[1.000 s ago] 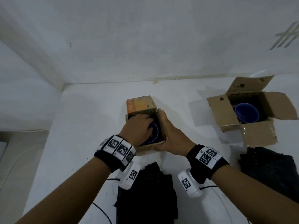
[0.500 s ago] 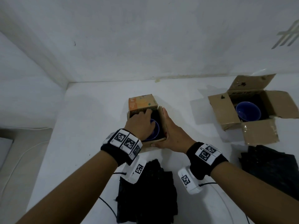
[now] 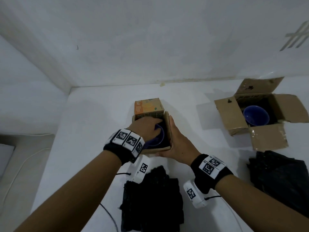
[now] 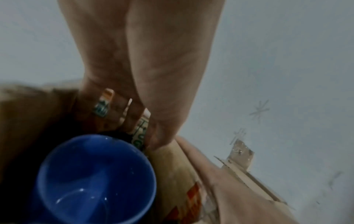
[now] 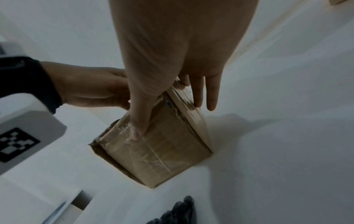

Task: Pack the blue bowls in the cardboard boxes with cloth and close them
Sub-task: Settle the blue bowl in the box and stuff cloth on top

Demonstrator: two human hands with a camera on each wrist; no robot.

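A small cardboard box (image 3: 156, 150) stands mid-table, its orange printed flap (image 3: 148, 106) upright at the far side. Inside it, on dark cloth, sits a blue bowl (image 3: 158, 137) (image 4: 95, 178). My left hand (image 3: 150, 126) (image 4: 134, 125) reaches into the box with straight fingers (image 4: 116, 110) pointing down between the bowl and the far wall, holding nothing. My right hand (image 3: 177, 139) (image 5: 170, 116) steadies the box (image 5: 162, 151) from outside. Its thumb presses the near wall and its straight fingers (image 5: 210, 94) lie along the raised right flap.
A second open cardboard box (image 3: 234, 118) at the right holds another blue bowl (image 3: 255, 115). One black cloth (image 3: 150, 201) lies near me between my arms and another black cloth (image 3: 280, 178) at the right. White walls bound the table behind and at the left.
My left hand has slid off the bowl toward the box's far wall, so more of the bowl shows. My right hand has stayed on the box's right side.
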